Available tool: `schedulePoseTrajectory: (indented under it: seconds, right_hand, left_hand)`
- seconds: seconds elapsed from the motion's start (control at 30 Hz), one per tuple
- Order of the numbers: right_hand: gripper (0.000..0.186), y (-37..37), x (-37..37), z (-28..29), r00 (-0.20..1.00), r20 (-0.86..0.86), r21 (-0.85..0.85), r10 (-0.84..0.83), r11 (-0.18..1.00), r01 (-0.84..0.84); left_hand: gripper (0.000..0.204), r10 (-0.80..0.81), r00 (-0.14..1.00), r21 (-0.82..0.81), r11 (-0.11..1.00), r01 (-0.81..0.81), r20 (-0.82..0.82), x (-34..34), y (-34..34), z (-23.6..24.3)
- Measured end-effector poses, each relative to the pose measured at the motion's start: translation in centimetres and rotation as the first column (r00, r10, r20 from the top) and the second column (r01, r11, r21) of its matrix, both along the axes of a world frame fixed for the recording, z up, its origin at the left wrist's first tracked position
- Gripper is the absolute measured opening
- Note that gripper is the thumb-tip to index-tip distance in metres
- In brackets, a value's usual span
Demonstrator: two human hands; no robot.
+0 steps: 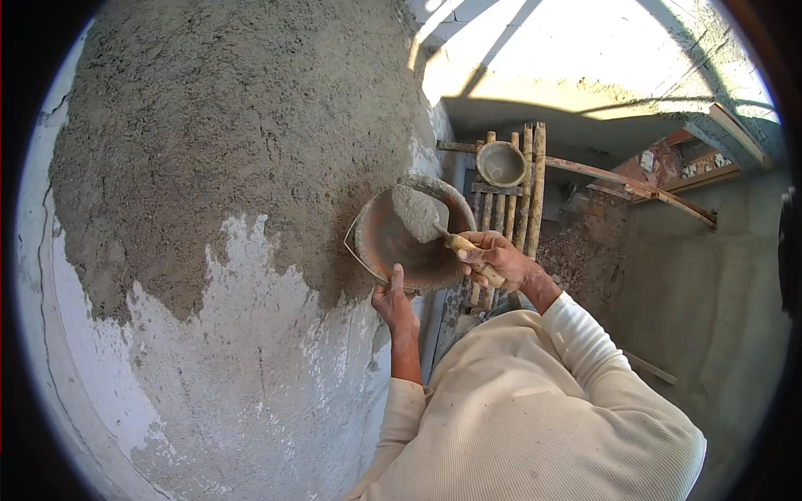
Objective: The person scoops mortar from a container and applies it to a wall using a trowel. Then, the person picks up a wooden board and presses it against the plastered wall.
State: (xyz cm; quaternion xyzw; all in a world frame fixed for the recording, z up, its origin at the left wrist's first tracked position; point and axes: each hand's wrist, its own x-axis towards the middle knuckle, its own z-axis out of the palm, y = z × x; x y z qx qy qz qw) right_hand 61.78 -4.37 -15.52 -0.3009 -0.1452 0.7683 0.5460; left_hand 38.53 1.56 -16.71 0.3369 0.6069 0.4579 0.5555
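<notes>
My left hand grips the near rim of a round mortar bucket, its thumb over the edge and its fingers mostly hidden below. A wire handle hangs at the bucket's left side. In my right hand is the wooden handle of a trowel. The trowel's blade, coated in grey mortar, lies over the bucket's opening. Some mortar clings to the bucket's inner wall. To the left, wet grey mortar covers the upper part of the wall, with a ragged lower border above paler, thinly smeared wall.
Bamboo poles form a narrow scaffold platform ahead of me. A second round bucket stands on it. A long wooden bar crosses to the right. Below lies rubble-strewn ground, beside a grey plastered wall.
</notes>
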Motion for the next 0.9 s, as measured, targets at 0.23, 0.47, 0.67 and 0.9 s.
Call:
schedulePoseTrajectory:
  seconds: [0.23,0.47,0.67,0.9]
  right_hand:
    - [0.024,4.4,6.1,-5.0,0.936,0.115,-0.089,-0.332,0.935,0.342]
    - [0.027,14.9,10.9,-10.7,0.480,0.499,0.091,-0.721,0.595,0.799]
    - [0.041,30.9,8.3,-25.5,-0.017,0.911,0.255,-0.413,0.528,0.810]
    - [0.036,33.6,1.6,-28.9,0.475,0.648,0.165,-0.595,0.720,0.675]
  left_hand:
    - [0.029,-0.019,0.988,-0.222,0.975,-0.016,-0.156,-8.8,-4.3,-8.9]
    - [0.030,0.081,0.907,-0.410,0.873,-0.264,-0.413,-16.3,-13.1,-10.0]
    - [0.030,0.126,0.841,-0.490,0.764,-0.421,-0.527,-13.4,-15.3,-10.8]
    - [0.028,0.293,0.827,-0.531,0.654,-0.539,-0.479,-8.5,-15.9,-11.4]
